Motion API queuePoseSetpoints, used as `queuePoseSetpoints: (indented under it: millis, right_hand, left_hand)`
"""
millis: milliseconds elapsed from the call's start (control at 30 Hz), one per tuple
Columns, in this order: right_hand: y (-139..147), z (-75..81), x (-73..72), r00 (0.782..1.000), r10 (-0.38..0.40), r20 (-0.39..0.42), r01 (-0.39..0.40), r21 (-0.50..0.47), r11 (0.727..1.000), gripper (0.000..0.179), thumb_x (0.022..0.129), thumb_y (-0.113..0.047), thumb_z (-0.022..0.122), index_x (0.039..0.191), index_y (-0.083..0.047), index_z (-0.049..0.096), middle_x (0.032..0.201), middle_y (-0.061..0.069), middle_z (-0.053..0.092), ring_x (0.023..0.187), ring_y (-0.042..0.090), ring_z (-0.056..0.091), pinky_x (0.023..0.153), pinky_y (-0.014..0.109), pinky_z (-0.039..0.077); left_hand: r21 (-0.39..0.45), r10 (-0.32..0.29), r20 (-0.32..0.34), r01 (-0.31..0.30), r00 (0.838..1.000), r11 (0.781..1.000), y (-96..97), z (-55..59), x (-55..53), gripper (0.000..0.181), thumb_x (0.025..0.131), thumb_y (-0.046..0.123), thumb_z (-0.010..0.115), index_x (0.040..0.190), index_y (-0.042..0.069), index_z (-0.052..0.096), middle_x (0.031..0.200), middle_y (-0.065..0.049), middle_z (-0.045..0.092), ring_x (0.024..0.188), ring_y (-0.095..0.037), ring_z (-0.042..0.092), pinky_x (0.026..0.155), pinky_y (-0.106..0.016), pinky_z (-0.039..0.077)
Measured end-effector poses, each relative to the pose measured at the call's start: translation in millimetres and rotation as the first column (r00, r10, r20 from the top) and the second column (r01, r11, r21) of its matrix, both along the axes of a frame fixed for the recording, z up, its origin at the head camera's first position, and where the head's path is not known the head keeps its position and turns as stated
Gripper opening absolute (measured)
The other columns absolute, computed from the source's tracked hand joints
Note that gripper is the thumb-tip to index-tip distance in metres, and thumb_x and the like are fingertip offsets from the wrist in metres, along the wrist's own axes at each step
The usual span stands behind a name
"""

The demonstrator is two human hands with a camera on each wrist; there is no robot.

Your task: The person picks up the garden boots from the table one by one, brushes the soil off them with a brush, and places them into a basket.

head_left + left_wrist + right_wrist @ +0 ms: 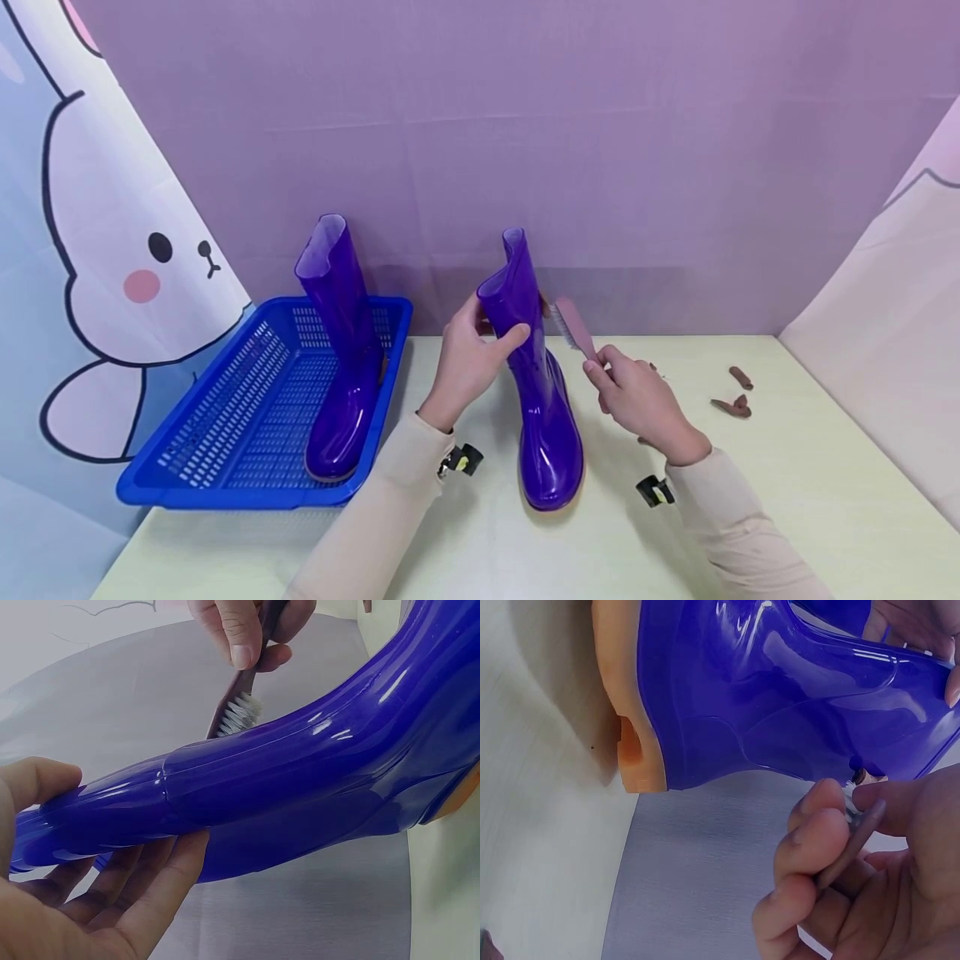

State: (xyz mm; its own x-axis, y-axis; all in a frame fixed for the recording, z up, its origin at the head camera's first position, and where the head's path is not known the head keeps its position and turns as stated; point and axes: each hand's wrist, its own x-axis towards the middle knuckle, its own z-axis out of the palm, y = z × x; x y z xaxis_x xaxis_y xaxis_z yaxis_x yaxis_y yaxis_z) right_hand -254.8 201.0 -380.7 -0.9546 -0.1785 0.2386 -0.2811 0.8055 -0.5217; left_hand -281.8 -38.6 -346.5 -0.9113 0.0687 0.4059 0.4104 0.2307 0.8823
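A glossy purple rain boot (551, 450) with an orange sole stands upright on the table. My left hand (468, 354) grips its shaft near the top, thumb on the front and fingers round the other side. My right hand (637, 400) pinches the handle of a small pinkish-brown brush (573, 325). Its white bristles (240, 714) face the right side of the shaft, right at its surface. In the right wrist view, a brown patch (870, 778) shows on the shaft beside the bristles.
A second purple boot (341, 417) stands in a blue plastic basket (142, 492) at the left. Curled brown pieces (735, 407) lie on the table (817, 492) at the right. A purple cloth backdrop (637, 167) hangs behind the table.
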Motion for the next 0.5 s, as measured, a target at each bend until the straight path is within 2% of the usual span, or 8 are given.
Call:
queuePoseSetpoints:
  millis: [333, 500]
  right_hand:
    - [4.0, -1.7, -2.0, 0.999, -0.012, 0.038, 0.009, 0.082, 0.997, 0.029, 0.110, -0.031, 0.044, 0.099, -0.009, 0.059, 0.058, -0.004, 0.058, 0.051, 0.015, 0.052, 0.057, 0.033, 0.041]
    - [4.3, -0.1, -1.4, 1.000, -0.018, 0.023, 0.017, 0.021, 1.000, 0.032, 0.111, -0.035, 0.039, 0.102, -0.009, 0.056, 0.060, -0.003, 0.059, 0.051, 0.016, 0.052, 0.055, 0.033, 0.042]
  left_hand:
    - [-0.003, -0.005, -0.003, 0.005, 1.000, 1.000, 0.5, -1.6, 0.9, 0.052, 0.089, 0.028, 0.078, 0.136, 0.020, 0.058, 0.120, -0.005, 0.071, 0.107, -0.024, 0.066, 0.090, -0.042, 0.058]
    - [0.001, -0.005, 0.000, 0.005, 1.000, 1.000, 0.5, -2.6, -0.3, 0.052, 0.089, 0.028, 0.078, 0.137, 0.020, 0.058, 0.121, -0.005, 0.071, 0.107, -0.024, 0.066, 0.090, -0.043, 0.058]
